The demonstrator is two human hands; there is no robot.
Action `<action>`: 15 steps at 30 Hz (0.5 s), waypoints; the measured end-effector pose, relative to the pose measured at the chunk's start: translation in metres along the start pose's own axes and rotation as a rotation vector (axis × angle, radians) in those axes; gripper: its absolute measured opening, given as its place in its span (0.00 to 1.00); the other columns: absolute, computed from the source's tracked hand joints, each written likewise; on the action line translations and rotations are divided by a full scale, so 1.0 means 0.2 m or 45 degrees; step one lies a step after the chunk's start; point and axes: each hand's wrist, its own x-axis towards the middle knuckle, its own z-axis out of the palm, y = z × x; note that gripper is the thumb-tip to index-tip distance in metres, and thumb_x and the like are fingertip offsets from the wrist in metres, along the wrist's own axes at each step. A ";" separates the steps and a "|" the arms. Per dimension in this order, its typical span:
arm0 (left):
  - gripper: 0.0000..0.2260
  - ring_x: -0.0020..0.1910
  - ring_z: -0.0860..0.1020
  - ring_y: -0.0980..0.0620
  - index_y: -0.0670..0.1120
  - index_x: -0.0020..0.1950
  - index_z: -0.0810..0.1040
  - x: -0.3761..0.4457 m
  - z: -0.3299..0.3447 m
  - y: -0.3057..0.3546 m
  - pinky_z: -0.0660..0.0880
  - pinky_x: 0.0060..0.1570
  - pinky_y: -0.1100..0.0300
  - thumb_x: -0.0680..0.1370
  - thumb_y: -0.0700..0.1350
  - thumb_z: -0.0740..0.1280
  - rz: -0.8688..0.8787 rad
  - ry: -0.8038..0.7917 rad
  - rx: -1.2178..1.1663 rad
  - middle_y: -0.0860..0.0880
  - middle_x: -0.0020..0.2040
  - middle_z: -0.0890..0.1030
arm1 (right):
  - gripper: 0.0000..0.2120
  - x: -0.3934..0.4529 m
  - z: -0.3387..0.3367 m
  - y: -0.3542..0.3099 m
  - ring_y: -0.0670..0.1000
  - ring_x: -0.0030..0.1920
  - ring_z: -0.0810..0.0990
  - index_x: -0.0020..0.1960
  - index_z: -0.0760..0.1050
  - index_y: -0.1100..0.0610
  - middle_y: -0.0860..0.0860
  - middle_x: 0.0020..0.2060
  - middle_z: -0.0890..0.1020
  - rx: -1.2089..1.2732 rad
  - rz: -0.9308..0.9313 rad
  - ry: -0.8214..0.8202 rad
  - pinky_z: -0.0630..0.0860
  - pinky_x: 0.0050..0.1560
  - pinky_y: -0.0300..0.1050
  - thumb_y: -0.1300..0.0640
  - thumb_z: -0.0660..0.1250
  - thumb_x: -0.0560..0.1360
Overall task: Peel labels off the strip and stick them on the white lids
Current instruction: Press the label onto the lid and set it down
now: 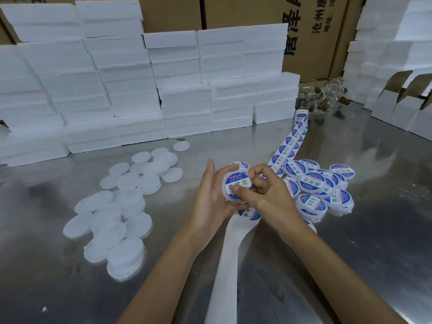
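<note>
Hard to see much under our hands here: the right hand [264, 197] covers part of the lid [236, 188] we're holding, and its curled fingers hide whatever sits behind them. The left hand [210, 197] has its grip wrapped round the lid's edge, tilting it up toward us, while the right thumb presses flat on the blue-and-white label [233, 183] already on it. The right grip holds nothing we can make out, the fingers just loosely bent.

The label strip [287, 141] runs from a roll [301, 116] near the foam blocks, disappears beneath our hands, then comes out as bare white backing [230, 249] that's cut off at the bottom edge.

Plain white lids [121, 206] lie scattered on the metal surface [374, 230] to the left; labelled lids [318, 185] pile up just right of our hands. White foam blocks [117, 78] are stacked behind, cardboard boxes [313, 31] behind those. Some clear jars [322, 97] at the back are too blurry to read.
</note>
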 end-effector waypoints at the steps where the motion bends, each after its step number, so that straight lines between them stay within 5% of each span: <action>1: 0.30 0.66 0.77 0.36 0.41 0.72 0.72 0.00 0.01 0.00 0.71 0.68 0.39 0.81 0.62 0.52 0.005 0.002 0.010 0.37 0.65 0.80 | 0.13 0.00 0.00 0.00 0.53 0.45 0.85 0.49 0.69 0.58 0.47 0.41 0.86 -0.019 0.003 0.004 0.83 0.39 0.43 0.62 0.74 0.73; 9: 0.27 0.63 0.79 0.38 0.43 0.66 0.75 0.00 0.06 -0.02 0.75 0.64 0.43 0.77 0.60 0.57 0.052 0.057 0.159 0.38 0.61 0.82 | 0.14 0.01 0.00 0.05 0.57 0.40 0.83 0.46 0.69 0.53 0.49 0.40 0.86 -0.231 -0.060 0.103 0.83 0.39 0.48 0.58 0.75 0.71; 12: 0.21 0.55 0.82 0.43 0.43 0.60 0.76 -0.01 0.05 -0.01 0.75 0.62 0.46 0.79 0.58 0.56 0.051 0.044 0.131 0.42 0.52 0.85 | 0.16 0.02 -0.01 0.08 0.48 0.38 0.82 0.47 0.70 0.48 0.45 0.38 0.84 -0.413 -0.082 0.157 0.81 0.43 0.50 0.46 0.76 0.68; 15: 0.21 0.57 0.81 0.41 0.41 0.60 0.75 -0.02 0.03 0.01 0.76 0.63 0.46 0.82 0.57 0.56 0.061 0.045 0.050 0.38 0.57 0.82 | 0.25 0.02 -0.02 0.09 0.40 0.37 0.79 0.50 0.67 0.44 0.42 0.35 0.80 -0.661 -0.097 0.255 0.77 0.40 0.43 0.31 0.72 0.64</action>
